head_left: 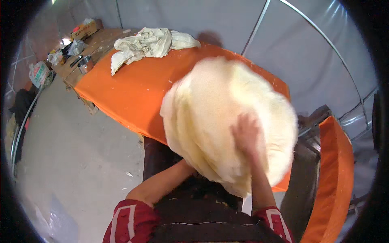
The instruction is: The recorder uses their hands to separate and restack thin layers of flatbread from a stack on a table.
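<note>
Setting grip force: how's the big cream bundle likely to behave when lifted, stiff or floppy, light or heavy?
Probably floppy: the cream bundle shows loose folds down its left side. Likely light for its bulk, given its fluffy-looking edge, though blur leaves that uncertain. Probably not very slippery: its surface looks matte around the right hand.

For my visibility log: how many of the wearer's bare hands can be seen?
1: the right hand, against the large cream-coloured bundle. The left hand is hidden where the left forearm meets the bundle.
</note>
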Available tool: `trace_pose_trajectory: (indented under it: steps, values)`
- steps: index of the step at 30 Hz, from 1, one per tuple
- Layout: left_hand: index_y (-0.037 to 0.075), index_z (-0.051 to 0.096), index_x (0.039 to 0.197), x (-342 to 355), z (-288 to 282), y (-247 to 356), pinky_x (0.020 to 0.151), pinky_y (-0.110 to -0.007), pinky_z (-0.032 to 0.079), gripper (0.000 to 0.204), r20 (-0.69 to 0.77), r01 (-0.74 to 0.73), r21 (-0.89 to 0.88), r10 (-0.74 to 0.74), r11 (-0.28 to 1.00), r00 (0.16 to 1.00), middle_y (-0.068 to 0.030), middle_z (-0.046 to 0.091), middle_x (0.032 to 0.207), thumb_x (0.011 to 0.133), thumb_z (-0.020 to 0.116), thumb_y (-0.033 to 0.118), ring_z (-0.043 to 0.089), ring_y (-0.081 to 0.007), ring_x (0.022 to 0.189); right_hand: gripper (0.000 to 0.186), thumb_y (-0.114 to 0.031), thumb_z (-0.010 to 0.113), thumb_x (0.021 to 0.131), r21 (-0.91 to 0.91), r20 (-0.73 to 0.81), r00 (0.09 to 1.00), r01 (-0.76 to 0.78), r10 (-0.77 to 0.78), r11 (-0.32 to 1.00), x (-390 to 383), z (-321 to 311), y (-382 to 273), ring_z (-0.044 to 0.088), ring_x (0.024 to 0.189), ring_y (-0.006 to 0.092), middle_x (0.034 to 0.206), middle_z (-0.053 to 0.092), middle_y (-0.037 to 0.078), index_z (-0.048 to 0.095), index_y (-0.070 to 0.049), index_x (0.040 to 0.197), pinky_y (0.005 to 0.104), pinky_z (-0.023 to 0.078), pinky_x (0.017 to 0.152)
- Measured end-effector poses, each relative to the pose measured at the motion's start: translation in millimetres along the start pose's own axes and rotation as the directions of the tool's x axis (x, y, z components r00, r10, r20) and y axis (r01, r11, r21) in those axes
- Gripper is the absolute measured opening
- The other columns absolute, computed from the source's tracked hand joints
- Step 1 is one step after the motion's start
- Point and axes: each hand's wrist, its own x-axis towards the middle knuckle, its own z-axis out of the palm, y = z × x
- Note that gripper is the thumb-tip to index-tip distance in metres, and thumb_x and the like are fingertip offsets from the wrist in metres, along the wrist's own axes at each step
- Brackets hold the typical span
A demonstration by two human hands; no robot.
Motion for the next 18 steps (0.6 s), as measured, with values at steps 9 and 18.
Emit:
trace_pose_trajectory:
  steps: [9,18]
  values:
    - [0.001,0.051,0.081,-121,2,65,0.048,-0.022,0.042,0.011,-0.513,0.241,0.858,0.763,0.453,0.393,-0.0035,0.051,0.068,0.071,0.052,0.005,0.049,-0.0098,0.054,0.102,-0.06,0.064,0.054,0.475,0.211,0.974,-0.024,-0.087,0.88,-30,-15,8,0.017,0.124,0.0381,0.134,0.022,0.016,0.024,-0.004,0.13,0.0485,0.015,0.099]
    - [-0.004,0.054,0.09,-67,22,50,0.051,-0.023,0.045,0.026,-0.284,0.528,0.795,0.586,-0.299,0.759,-0.008,0.057,0.068,0.068,0.058,0.009,0.055,-0.0146,0.055,0.1,-0.048,0.071,0.05,0.502,0.221,0.902,0.22,-0.37,0.837,-49,-35,-40,0.024,0.121,0.0342,0.13,0.029,0.016,0.026,-0.004,0.127,0.047,0.02,0.098]
